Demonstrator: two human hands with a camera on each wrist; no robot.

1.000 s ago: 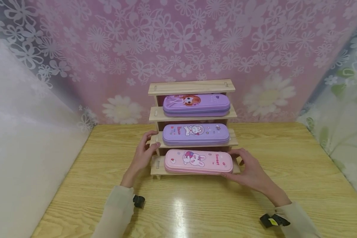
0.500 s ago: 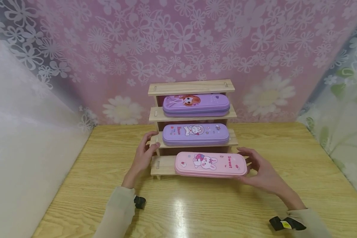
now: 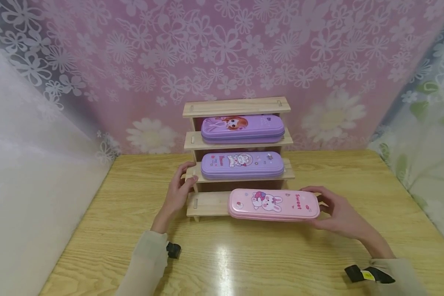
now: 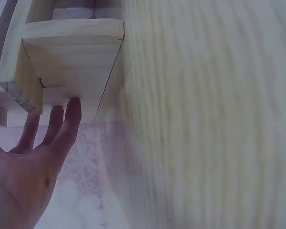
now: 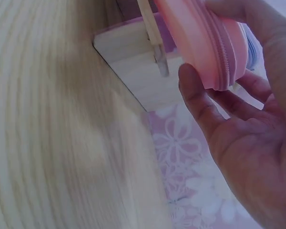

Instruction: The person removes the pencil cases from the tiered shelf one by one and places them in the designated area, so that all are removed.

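Pinching near end of glossy pink, rounded-oblong zip case point(image 3: 275, 204) in right grip point(image 3: 338, 213), thumb and fingers partly closed | extending left from right grip over lowest board of pale wooden tiered shelf point(image 3: 211, 204), contact unclear | steadying shelf's side with left grip point(image 3: 179, 187), thumb and fingers about board end | could droop or slip onto worktop point(image 3: 281, 263) through one-ended hold; could jolt shelf by snagging

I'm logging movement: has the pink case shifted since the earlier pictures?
Yes. In the head view, the pink case has moved right relative to the wooden rack.
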